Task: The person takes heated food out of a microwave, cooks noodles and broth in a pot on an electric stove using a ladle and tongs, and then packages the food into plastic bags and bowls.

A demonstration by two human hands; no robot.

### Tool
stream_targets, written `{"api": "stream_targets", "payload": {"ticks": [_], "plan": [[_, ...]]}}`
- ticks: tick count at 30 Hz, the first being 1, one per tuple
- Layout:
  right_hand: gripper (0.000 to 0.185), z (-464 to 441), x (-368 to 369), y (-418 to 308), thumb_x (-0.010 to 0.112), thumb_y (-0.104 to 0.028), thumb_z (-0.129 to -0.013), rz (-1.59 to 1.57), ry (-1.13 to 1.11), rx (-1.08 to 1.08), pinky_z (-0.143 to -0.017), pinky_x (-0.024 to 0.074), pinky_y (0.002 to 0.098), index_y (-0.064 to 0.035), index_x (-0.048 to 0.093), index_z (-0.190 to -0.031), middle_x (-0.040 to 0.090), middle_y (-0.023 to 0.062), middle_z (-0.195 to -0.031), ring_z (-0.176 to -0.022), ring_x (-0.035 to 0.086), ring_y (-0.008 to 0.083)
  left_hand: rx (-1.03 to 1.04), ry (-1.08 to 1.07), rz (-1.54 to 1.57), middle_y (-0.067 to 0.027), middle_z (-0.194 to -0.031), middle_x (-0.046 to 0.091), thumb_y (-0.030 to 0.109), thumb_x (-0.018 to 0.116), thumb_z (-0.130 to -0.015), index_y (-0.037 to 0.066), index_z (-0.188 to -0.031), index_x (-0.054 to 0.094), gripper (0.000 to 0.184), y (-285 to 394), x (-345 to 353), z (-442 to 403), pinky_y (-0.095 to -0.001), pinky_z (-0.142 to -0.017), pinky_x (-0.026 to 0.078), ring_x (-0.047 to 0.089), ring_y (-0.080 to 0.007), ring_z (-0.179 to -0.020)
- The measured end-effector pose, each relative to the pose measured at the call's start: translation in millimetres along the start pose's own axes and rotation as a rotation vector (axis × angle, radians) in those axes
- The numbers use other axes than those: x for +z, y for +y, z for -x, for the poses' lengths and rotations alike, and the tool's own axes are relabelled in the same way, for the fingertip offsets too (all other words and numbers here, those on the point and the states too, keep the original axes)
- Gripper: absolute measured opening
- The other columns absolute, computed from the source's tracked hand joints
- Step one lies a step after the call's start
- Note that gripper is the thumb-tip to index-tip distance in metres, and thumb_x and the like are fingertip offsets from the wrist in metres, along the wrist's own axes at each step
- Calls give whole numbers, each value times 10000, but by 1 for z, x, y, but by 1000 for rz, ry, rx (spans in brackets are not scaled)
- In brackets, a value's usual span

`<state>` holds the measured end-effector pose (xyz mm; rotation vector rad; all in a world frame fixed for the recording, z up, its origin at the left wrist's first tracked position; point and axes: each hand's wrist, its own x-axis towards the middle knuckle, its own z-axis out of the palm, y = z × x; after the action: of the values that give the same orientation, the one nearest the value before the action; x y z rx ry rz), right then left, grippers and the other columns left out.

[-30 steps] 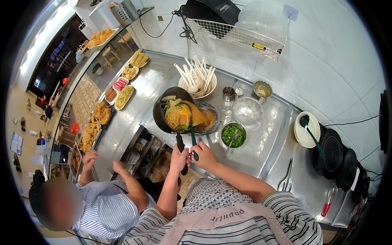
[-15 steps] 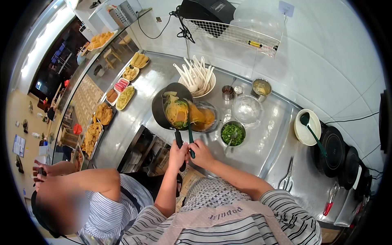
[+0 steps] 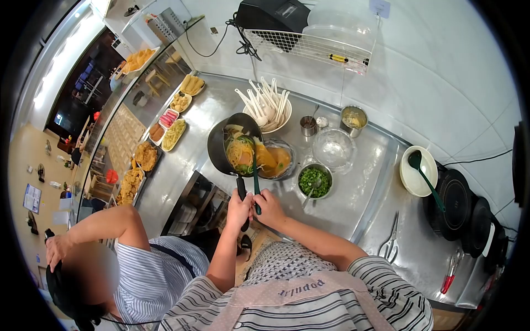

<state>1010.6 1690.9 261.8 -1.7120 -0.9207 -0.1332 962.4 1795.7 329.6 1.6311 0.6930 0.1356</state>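
Observation:
My left hand [image 3: 238, 210] is wrapped round the black handle of a dark pot [image 3: 221, 151], tilted to the right over a clear bowl [image 3: 288, 168]. Noodles and greens [image 3: 241, 151] lie in the pot, and orange soup [image 3: 268, 159] is at its right side and in the bowl. My right hand [image 3: 267, 208] grips a dark green utensil [image 3: 255, 175] that reaches into the pot. A metal bowl of chopped green onions [image 3: 313, 182] with a spoon stands to the right.
White spoons [image 3: 266, 105] fill a bowl behind. Food trays [image 3: 174, 135] line the left counter. A co-worker [image 3: 149, 265] stands at lower left. A white bowl [image 3: 407, 179], black pans [image 3: 450, 204] and scissors [image 3: 390, 245] are on the right.
The co-worker has raised an arm to the head and turned. The pot remains tilted over the clear bowl, with more orange soup in the bowl and less pouring out.

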Motion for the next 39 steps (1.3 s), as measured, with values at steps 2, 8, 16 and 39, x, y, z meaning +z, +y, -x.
{"api": "stream_targets", "payload": {"ticks": [2, 8, 16, 39], "plan": [[191, 0, 0, 1, 654, -60, -684, 0, 7, -13, -584, 409, 391, -55, 503, -800, 429, 128, -794, -684, 492, 309, 4, 3, -19, -57, -590, 484, 120, 514, -895, -4, -877, 382, 182, 1, 1, 0, -283, -328, 378, 460, -127, -374], [190, -1, -2, 2, 653, -68, -683, -13, 39, -22, -581, 408, 393, -53, 482, -764, 419, 126, -775, -676, 487, 307, 7, 15, -45, -57, -589, 485, 127, 516, -898, -6, -869, 389, 187, 4, 6, 0, -285, -330, 378, 465, -127, -381], [196, -1, -8, 2, 651, -75, -685, -29, 35, 3, -593, 413, 397, -55, 485, -788, 422, 127, -776, -695, 488, 319, 8, 15, -124, -52, -586, 474, 131, 492, -902, 5, -860, 393, 166, 10, 12, 1, -266, -337, 374, 453, -119, -387], [236, -6, -11, 6, 637, -40, -663, -63, 41, 57, -645, 420, 416, -46, 508, -860, 440, 146, -828, -767, 506, 346, 39, 48, -248, -75, -530, 499, 139, 527, -879, -24, -847, 424, 195, 18, 19, -12, -298, -338, 383, 476, -155, -368]]}}
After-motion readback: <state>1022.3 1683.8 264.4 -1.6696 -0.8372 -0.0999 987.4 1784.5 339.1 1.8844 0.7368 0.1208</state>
